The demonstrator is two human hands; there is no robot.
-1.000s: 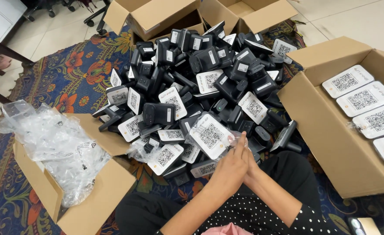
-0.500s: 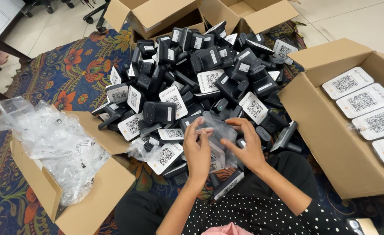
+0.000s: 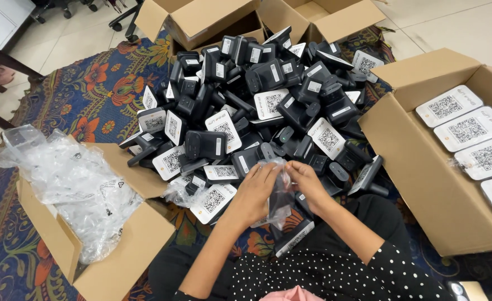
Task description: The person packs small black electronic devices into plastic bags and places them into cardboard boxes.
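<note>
My left hand and my right hand are together in front of me, both gripping a clear plastic bag with a black device inside it. The bag hangs between the hands above my lap. Just beyond them spreads a big pile of black devices with white code-printed faces on the patterned carpet. One more black device lies on my lap below the hands.
A cardboard box with crumpled clear plastic bags stands at my left. A large cardboard box at my right holds white code-faced devices in rows. Two open boxes stand behind the pile. A dark table leg is far left.
My hands were pressed together low at the pile's edge, then came apart around a bagged device. Now they hold the clear bag between them, a little higher and closer together.
</note>
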